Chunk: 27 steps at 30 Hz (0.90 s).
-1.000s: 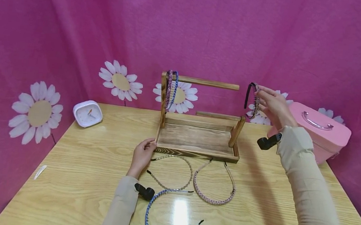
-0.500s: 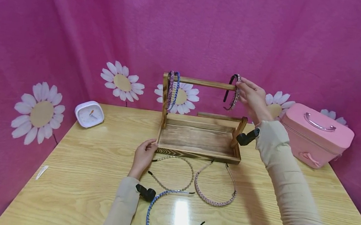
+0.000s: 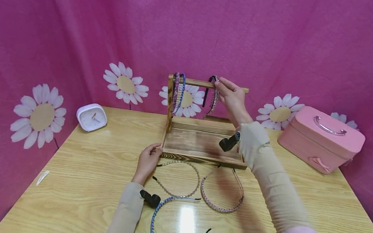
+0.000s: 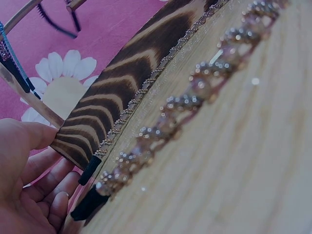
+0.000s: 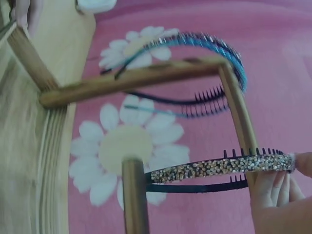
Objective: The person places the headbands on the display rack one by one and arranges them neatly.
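Headbands [image 3: 220, 210]: six; wooden rack [image 3: 202, 160]: one

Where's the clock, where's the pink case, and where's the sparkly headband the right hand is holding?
Clock [image 3: 91, 118]: head view, on its face.
Pink case [image 3: 321, 140]: head view, on its front.
Sparkly headband [image 5: 214, 167]: right wrist view, on its glittery strip.

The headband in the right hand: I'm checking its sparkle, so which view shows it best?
Right wrist view: the headband appears close, its glittery band and teeth distinct. Head view shows it small; left wrist view, apparently only dark parts.
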Each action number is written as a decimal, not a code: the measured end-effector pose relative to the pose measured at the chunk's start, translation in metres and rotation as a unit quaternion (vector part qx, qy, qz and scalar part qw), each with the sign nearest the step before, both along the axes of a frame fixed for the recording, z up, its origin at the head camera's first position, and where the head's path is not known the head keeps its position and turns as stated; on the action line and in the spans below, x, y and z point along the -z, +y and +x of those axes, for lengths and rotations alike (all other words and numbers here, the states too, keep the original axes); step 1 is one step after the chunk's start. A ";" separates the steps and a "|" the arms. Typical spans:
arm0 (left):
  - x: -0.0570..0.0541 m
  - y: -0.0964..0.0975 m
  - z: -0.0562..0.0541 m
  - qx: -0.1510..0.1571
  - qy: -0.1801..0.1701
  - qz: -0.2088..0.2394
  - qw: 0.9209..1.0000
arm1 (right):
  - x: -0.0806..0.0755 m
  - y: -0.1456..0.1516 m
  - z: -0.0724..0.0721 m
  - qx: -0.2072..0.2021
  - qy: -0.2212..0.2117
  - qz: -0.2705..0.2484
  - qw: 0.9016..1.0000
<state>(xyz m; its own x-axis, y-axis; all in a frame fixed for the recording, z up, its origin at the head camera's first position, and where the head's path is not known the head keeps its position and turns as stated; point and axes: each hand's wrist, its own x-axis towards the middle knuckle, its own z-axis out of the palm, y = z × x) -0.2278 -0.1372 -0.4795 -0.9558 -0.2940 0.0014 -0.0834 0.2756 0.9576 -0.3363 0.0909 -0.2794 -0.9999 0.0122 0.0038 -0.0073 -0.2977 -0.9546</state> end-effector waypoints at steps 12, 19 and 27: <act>0.000 0.000 -0.001 0.001 0.007 -0.001 1.000 | 0.011 -0.052 0.000 -0.009 0.008 -0.003 1.000; -0.001 -0.001 0.000 0.005 0.007 -0.005 1.000 | 0.018 -0.066 0.002 -0.027 0.012 -0.066 0.997; -0.001 -0.002 0.000 0.002 0.009 -0.002 1.000 | 0.024 -0.070 0.006 -0.061 0.018 -0.072 0.995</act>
<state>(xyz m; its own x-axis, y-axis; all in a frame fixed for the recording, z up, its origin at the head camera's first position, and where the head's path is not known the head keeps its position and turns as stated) -0.2277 -0.1390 -0.4782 -0.9570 -0.2894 0.0197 -0.0652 0.2807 0.9576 -0.3300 0.0205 -0.3038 -0.9931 -0.1068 0.0477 0.0032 -0.4323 -0.9017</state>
